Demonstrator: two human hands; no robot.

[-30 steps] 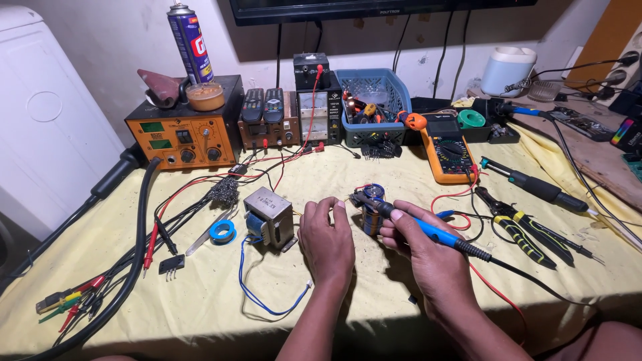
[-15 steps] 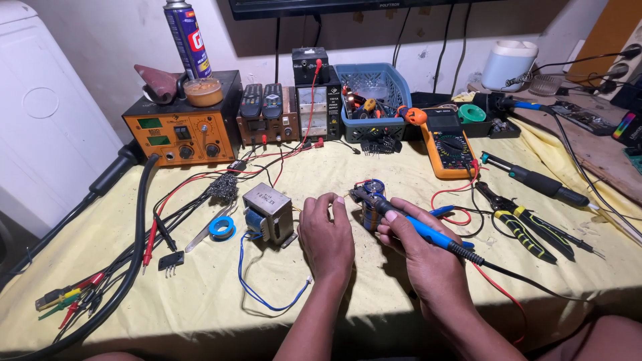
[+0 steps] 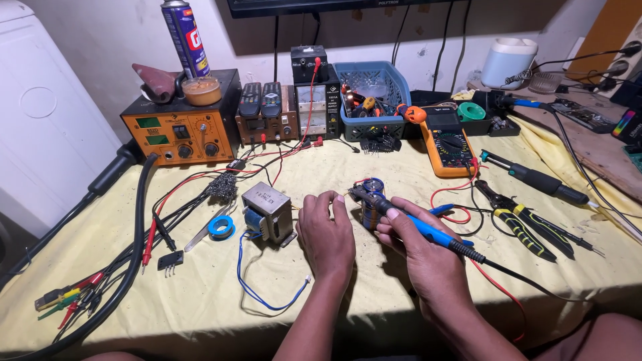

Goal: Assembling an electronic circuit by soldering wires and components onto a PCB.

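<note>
Centrally, blue-handled soldering iron [image 3: 428, 230], cylindrical capacitor [image 3: 372, 200]

A yellow-clothed bench [image 3: 200, 301] carries a transformer [image 3: 267, 212], pliers [image 3: 518, 217] and multimeter [image 3: 451, 144].

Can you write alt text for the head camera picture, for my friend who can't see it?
A person's right hand holds a blue soldering iron to a small dark cylindrical part that the left hand steadies, on a yellow-covered bench. A small transformer, pliers and an orange multimeter lie around.
</note>
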